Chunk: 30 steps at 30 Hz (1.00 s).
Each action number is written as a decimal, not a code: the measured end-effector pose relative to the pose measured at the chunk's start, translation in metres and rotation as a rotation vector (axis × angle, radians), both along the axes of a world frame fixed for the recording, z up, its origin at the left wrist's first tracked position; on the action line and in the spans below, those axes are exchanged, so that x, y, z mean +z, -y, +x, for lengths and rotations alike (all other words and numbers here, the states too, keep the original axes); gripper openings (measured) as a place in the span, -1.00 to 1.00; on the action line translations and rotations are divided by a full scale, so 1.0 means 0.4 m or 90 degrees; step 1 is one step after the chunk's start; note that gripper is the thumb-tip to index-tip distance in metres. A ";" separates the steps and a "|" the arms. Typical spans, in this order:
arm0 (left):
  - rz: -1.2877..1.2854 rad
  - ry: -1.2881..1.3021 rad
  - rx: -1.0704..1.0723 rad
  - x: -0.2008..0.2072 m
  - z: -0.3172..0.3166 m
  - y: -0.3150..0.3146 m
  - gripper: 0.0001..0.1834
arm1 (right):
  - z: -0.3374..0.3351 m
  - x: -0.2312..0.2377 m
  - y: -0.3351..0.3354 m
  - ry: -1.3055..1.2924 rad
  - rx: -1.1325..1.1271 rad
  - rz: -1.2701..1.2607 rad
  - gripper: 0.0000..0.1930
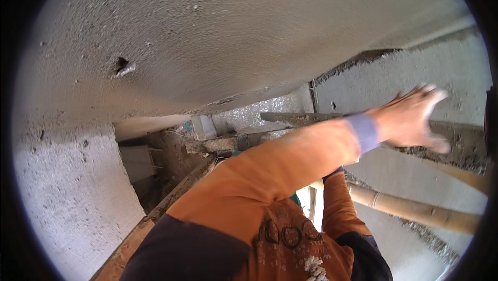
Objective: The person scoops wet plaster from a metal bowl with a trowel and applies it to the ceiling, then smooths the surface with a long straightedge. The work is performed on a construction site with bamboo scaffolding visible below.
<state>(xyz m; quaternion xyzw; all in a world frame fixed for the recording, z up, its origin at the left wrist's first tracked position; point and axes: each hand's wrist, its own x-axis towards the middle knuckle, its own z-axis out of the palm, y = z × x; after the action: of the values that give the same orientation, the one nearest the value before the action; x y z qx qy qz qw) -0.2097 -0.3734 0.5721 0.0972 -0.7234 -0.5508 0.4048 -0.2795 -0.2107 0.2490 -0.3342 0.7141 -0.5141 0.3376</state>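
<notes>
My left arm reaches across my body to the right in an orange sleeve with a purple cuff. At its end my left hand (412, 117) is raised, slightly blurred, with thumb and fingers spread and nothing seen in it. Behind the hand lies a mortar-crusted ledge (461, 138); whether they touch I cannot tell. My right sleeve (342, 203) runs up beneath the left forearm, which hides my right hand. A rough grey plastered surface (207, 37) fills the upper part of the view.
Below the left hand, a bamboo pole (415, 211) crosses to the right. A wooden beam (171, 198) slants at the lower left. A mortar-smeared board (301, 119) juts out mid-view. The plaster has a small dark hole (122, 65). At left stands a pale wall (72, 193).
</notes>
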 end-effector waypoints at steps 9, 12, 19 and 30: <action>0.560 0.438 0.170 -0.927 0.574 -0.307 -0.30 | 0.019 0.013 0.122 0.117 -0.101 0.042 -0.86; 0.742 0.496 0.326 -1.069 0.697 -0.364 -0.28 | 0.003 0.016 0.130 0.198 -0.108 0.043 -0.85; 1.116 0.397 0.542 -1.443 0.909 -0.441 -0.30 | -0.034 -0.037 0.176 0.195 -0.147 0.011 -0.54; 1.415 -0.271 0.895 -1.867 0.967 -0.511 0.07 | -0.133 -0.211 0.266 0.114 -0.257 0.033 -0.46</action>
<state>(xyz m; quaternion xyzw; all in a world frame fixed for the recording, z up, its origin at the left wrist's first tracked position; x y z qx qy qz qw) 0.1771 -0.1690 -0.1749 0.6364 0.3884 -0.5240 0.4118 -0.3327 -0.3171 0.1647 -0.1284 0.7468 -0.5804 0.2982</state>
